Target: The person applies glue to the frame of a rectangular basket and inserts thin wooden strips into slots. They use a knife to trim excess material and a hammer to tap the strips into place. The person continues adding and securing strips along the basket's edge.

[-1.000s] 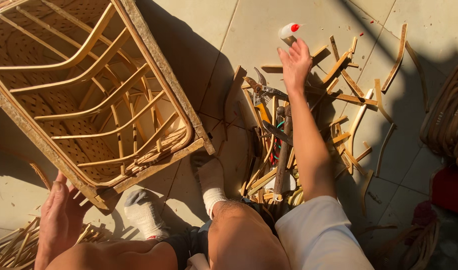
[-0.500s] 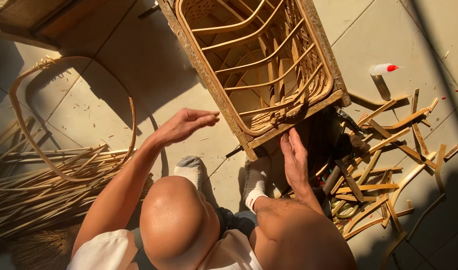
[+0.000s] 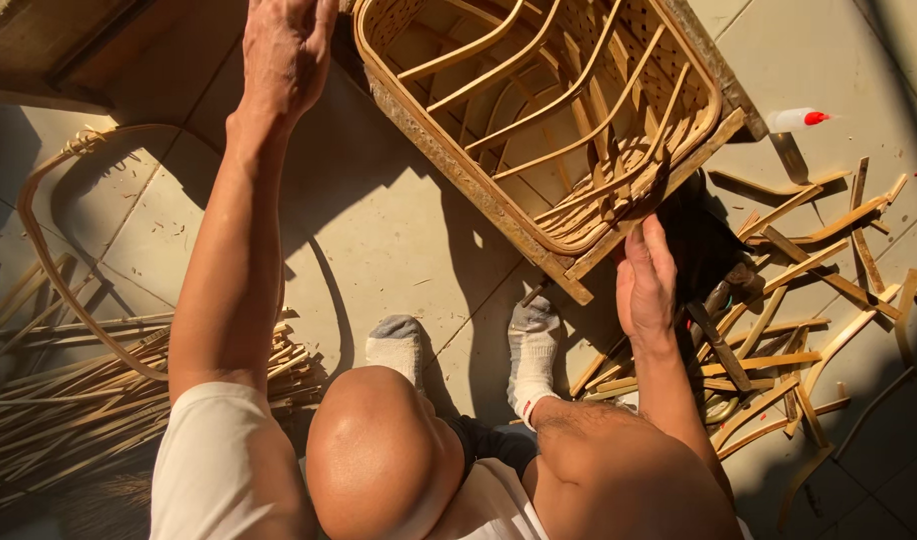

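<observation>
A large woven rattan frame (image 3: 579,130) with curved ribs lies tilted on the tiled floor in front of me. My right hand (image 3: 647,285) rests flat against its near corner, fingers together and pointing up. My left hand (image 3: 284,50) reaches far forward to the frame's far left edge at the top of the view; whether it grips the rim is hidden by the frame's edge. I sit with both knees bent, feet in white socks (image 3: 529,355) just below the frame.
A bundle of long cane strips (image 3: 69,390) and a bent cane hoop (image 3: 49,260) lie at left. Cut wood slats (image 3: 799,300) are scattered at right, with a small white bottle with a red cap (image 3: 794,119). A wooden board (image 3: 49,40) sits top left.
My left hand has stretched forward from the floor near the frame up to its far left edge. My right hand stays at the near corner. The view has shifted closer.
</observation>
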